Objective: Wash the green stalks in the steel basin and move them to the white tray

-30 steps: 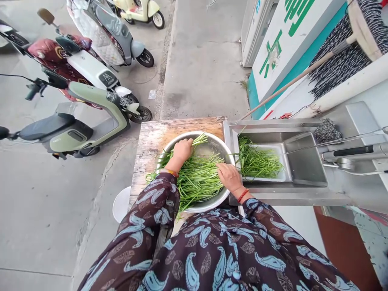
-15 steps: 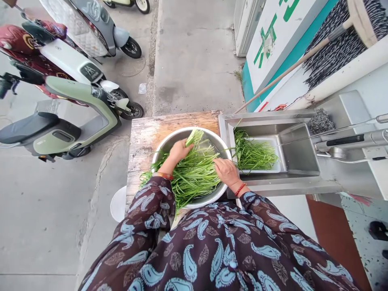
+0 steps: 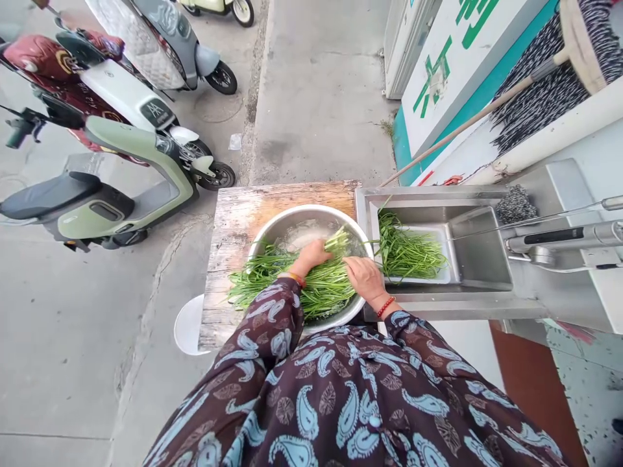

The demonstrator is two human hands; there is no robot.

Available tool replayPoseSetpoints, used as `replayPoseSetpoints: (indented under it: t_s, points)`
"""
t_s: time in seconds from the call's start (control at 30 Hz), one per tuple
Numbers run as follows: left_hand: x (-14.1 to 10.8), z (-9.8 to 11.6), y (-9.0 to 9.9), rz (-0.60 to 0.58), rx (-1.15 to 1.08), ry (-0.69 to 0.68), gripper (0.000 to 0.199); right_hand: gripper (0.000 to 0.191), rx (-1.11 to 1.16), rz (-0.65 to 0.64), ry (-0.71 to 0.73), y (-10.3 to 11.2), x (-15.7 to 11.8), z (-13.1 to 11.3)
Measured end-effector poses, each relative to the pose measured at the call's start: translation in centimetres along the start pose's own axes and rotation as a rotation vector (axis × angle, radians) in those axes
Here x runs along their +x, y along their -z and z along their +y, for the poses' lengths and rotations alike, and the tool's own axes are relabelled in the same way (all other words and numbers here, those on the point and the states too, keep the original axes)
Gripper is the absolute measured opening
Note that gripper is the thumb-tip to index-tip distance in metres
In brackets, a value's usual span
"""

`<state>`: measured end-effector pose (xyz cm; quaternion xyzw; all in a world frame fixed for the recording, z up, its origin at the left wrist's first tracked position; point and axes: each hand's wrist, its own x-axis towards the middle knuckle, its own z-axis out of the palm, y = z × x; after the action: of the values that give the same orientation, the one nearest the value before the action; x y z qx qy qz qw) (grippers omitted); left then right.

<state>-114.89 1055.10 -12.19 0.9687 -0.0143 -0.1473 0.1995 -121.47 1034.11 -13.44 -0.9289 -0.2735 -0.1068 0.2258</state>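
Note:
A large metal basin (image 3: 265,227) holds water and long-stemmed leafy greens (image 3: 326,288). My left hand (image 3: 311,256) is closed round a bunch of these greens over the middle of the basin. Pale cut stem ends stick out past its thumb side, and the leafy ends trail left over the rim. At the basin's right side, my right hand (image 3: 365,279) has its fingers curled at the stem ends of the lower greens. Its thumb and palm side are hidden. More greens (image 3: 411,253) lie in the sink to the right.
The basin stands on a worn wooden board (image 3: 228,259), beside a steel sink (image 3: 479,246) with a faucet (image 3: 564,237). A long-handled mop (image 3: 467,120) leans at the upper right. A white round object (image 3: 187,327) shows below the board's left edge. Scooters (image 3: 117,207) stand at the left.
My left hand has moved right and slightly down with its bunch, whose stem ends are now lower and nearer my right hand. The right hand has stayed nearly in place.

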Motion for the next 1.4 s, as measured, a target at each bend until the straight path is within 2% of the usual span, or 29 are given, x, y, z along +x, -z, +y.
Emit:
replayPoseSetpoints:
  t_s: [0.1, 0.17, 0.23, 0.3, 0.4, 0.47, 0.5, 0.57, 0.63, 0.67, 0.77, 0.83, 0.93, 1.0, 1.07, 1.17, 1.23, 1.33, 1.4]
  points:
    - [0.4, -2.8, 3.9, -0.028, -0.065, 0.001, 0.035, 0.030, 0.017, -0.013, -0.003, 0.0, 0.0, 0.1]
    - [0.5, -4.0, 6.1, 0.042, -0.036, 0.034, 0.042, 0.029, 0.021, -0.007, -0.008, 0.0, 0.0, 0.2]
    - [0.4, -4.1, 6.7, 0.134, 0.081, 0.080, 0.051, 0.028, 0.017, 0.003, -0.009, -0.1, -0.1, 0.2]
    - [0.1, -2.8, 5.4, 0.169, 0.181, 0.125, 0.069, 0.027, 0.014, 0.012, -0.001, -0.2, -0.1, 0.3]
    - [-0.4, 0.2, 1.2, 0.095, 0.178, 0.145, 0.098, 0.027, 0.012, 0.015, 0.013, -0.2, -0.2, 0.3]
    - [-0.5, 1.7, -1.1, 0.028, 0.158, 0.114, 0.102, 0.028, 0.016, 0.005, 0.019, -0.2, -0.2, 0.3]
    - [-0.4, 2.0, -1.6, -0.002, 0.151, 0.095, 0.094, 0.028, 0.019, 0.001, 0.018, -0.2, -0.2, 0.3]
    - [-0.1, 1.6, -1.4, -0.057, 0.122, 0.080, 0.067, 0.029, 0.026, -0.002, 0.012, -0.1, -0.1, 0.3]
    - [0.4, -0.1, 0.4, -0.096, 0.083, 0.089, 0.042, 0.030, 0.036, -0.004, 0.003, -0.1, -0.1, 0.2]
    - [0.6, -1.2, 1.5, -0.113, 0.047, 0.090, 0.039, 0.031, 0.043, -0.008, 0.000, -0.1, -0.1, 0.2]
    - [1.1, -3.9, 4.2, -0.174, -0.032, 0.111, 0.048, 0.031, 0.079, -0.021, -0.016, -0.1, -0.3, 0.1]
    - [1.0, -4.5, 4.8, -0.189, 0.025, 0.161, 0.055, 0.031, 0.132, -0.023, -0.036, 0.1, -0.3, 0.1]
    - [0.2, -4.0, 3.6, -0.046, 0.183, 0.200, 0.080, 0.033, 0.281, 0.005, -0.098, 0.5, 0.5, 0.4]
    - [-0.4, -3.2, 2.3, 0.090, 0.204, 0.163, 0.098, 0.037, 0.409, 0.026, -0.123, 0.6, 2.2, 0.6]
    - [-1.0, -2.5, 1.1, 0.165, 0.187, 0.121, 0.105, 0.042, 0.491, 0.012, -0.127, 0.1, 4.8, 0.7]
    - [-1.8, -1.4, -0.7, 0.155, 0.196, 0.099, 0.101, 0.052, 0.447, -0.075, -0.248, -1.9, 8.5, -0.1]
    - [-2.5, -0.8, -1.8, 0.078, 0.234, 0.102, 0.093, 0.054, 0.353, -0.202, -0.324, -3.6, 9.9, -1.0]
    - [-3.7, -0.4, -2.9, -0.095, 0.247, 0.073, 0.079, 0.046, 0.292, -0.525, -0.213, -5.0, 10.4, -1.3]
    - [-4.0, -0.7, -2.9, -0.144, 0.172, 0.063, 0.070, 0.044, 0.319, -0.626, -0.141, -4.7, 10.2, -0.4]
